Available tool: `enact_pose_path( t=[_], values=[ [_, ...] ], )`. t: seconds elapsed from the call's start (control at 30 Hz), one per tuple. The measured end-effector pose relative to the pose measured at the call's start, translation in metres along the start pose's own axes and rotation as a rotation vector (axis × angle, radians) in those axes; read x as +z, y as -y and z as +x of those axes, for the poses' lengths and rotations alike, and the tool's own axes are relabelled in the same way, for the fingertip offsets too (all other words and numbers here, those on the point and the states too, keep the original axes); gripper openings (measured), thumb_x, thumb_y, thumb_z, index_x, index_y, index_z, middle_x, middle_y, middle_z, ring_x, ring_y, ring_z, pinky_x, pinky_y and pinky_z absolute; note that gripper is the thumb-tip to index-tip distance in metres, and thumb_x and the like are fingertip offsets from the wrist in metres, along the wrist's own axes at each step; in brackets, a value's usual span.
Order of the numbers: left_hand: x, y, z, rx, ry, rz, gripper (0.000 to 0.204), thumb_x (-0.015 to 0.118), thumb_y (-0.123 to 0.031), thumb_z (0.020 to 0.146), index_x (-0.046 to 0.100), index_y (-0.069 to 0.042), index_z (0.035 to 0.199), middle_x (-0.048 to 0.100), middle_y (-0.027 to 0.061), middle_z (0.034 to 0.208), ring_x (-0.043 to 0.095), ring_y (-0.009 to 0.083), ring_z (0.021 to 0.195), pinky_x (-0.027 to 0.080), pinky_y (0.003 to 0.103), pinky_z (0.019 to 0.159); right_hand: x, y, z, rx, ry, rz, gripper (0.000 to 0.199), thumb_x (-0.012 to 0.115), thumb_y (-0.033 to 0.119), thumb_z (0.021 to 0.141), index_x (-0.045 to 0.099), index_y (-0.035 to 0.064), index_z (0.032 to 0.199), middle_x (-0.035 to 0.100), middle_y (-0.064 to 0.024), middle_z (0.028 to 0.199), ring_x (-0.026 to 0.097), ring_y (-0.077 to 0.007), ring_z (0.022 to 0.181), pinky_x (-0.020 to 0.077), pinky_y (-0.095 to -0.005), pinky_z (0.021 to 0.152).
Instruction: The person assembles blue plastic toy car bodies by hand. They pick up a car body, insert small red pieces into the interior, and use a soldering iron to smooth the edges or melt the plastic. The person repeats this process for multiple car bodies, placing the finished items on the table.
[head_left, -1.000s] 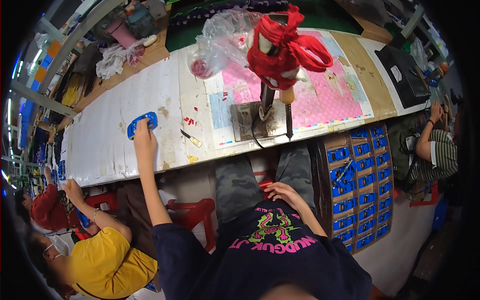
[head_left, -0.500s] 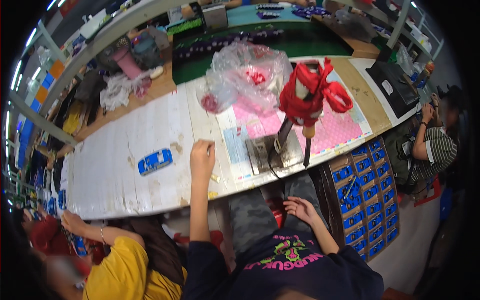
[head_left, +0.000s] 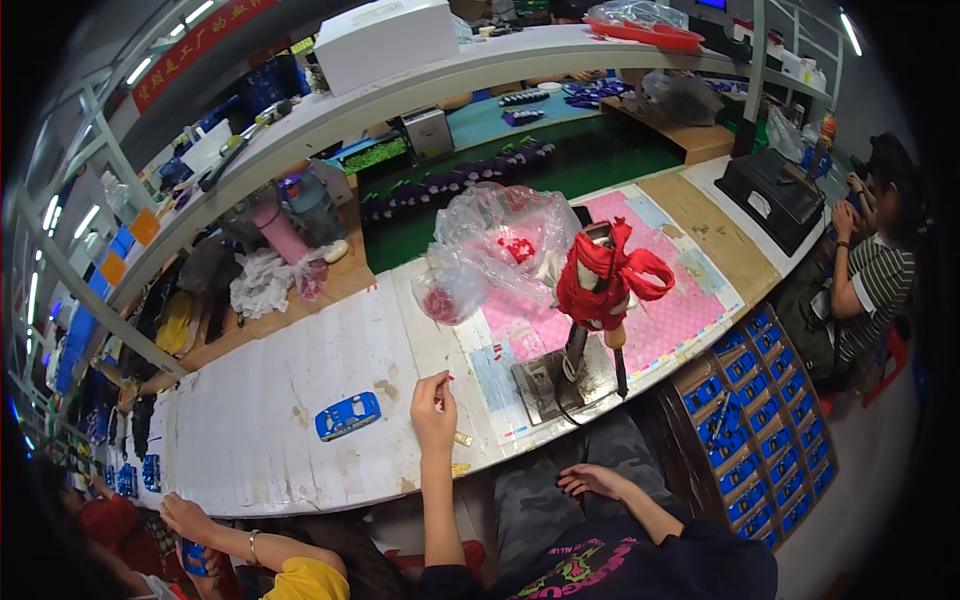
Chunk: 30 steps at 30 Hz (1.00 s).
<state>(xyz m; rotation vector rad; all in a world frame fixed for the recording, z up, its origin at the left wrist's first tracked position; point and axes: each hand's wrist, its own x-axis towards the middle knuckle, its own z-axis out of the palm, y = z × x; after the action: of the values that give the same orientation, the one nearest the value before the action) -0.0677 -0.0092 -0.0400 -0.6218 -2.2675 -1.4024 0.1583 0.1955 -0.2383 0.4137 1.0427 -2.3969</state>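
Over the near part of the counter (head_left: pixel 250 450), the left hand (head_left: pixel 434 408) is held with its fingertips drawn close together; a small red bit (head_left: pixel 448 378) is seen at the tips, but whether it is gripped or lies behind them cannot be told. A second ago the blue toy car (head_left: pixel 348 415) was covered by that hand; now it has been let go and is left lying on the counter at nine o'clock from the hand. The right hand (head_left: pixel 592 481) is found at four o'clock, well apart from the left, kept over the lap as before with fingers loosely spread. At five o'clock from the left hand a knife (head_left: pixel 463 438) is partly hidden. At one o'clock a clear plastic bag (head_left: pixel 470 235) is seen, and at two o'clock a stand wrapped in red cloth (head_left: pixel 592 285). The view has been tilted up, so a white box (head_left: pixel 385 48) on a shelf (head_left: pixel 350 114) is now shown at twelve o'clock.
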Motion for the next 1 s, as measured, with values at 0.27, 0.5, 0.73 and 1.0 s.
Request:
enact_pose_path(
  t=[0.27, 0.5, 0.73, 1.0],
  values=[
    [-0.003, 0.003, 0.002, 0.077, -0.147, 0.022, 0.017, 0.054, 0.009, 0.071, 0.062, 0.0, 0.083, 0.058, 0.0101, 0.08, 0.056, 0.0175, 0.068, 0.045, 0.025, 0.055, -0.024, -0.025, 0.05, 0.138, -0.046, -0.113, 0.031, 0.037, 0.02, 0.089, 0.049, -0.0016, 0.107, 0.06, -0.0144, 0.097, 0.059, -0.0174, 0.08, 0.0479, -0.0269, 0.072],
    [0.005, -0.004, -0.002, 0.057, -0.099, 0.062, 0.013, 0.054, 0.006, 0.072, 0.061, -0.001, 0.081, 0.059, 0.0086, 0.08, 0.056, 0.017, 0.066, 0.043, 0.024, 0.055, -0.044, -0.018, 0.013, 0.002, 0.044, 0.229, 0.033, 0.034, 0.019, 0.09, 0.045, -0.0035, 0.111, 0.057, -0.019, 0.102, 0.059, -0.0235, 0.086, 0.0463, -0.032, 0.078],
    [0.003, -0.004, -0.002, 0.08, -0.074, 0.103, 0.01, 0.055, 0.005, 0.072, 0.06, 0.0, 0.079, 0.058, 0.0086, 0.076, 0.054, 0.0151, 0.062, 0.042, 0.024, 0.054, -0.052, -0.012, -0.003, -0.118, 0.07, 0.357, 0.035, 0.036, 0.02, 0.089, 0.042, -0.0042, 0.113, 0.056, -0.0212, 0.104, 0.057, -0.0272, 0.091, 0.0446, -0.0348, 0.082],
    [0.003, -0.002, 0.0, 0.088, -0.123, 0.139, 0.009, 0.057, 0.004, 0.071, 0.06, 0.002, 0.079, 0.057, 0.007, 0.074, 0.047, 0.0129, 0.058, 0.039, 0.023, 0.054, -0.059, -0.004, -0.029, -0.434, -0.17, 0.162, 0.031, 0.039, 0.015, 0.087, 0.046, -0.0041, 0.109, 0.056, -0.0208, 0.1, 0.057, -0.0258, 0.087, 0.0469, -0.0335, 0.076]
  ],
)
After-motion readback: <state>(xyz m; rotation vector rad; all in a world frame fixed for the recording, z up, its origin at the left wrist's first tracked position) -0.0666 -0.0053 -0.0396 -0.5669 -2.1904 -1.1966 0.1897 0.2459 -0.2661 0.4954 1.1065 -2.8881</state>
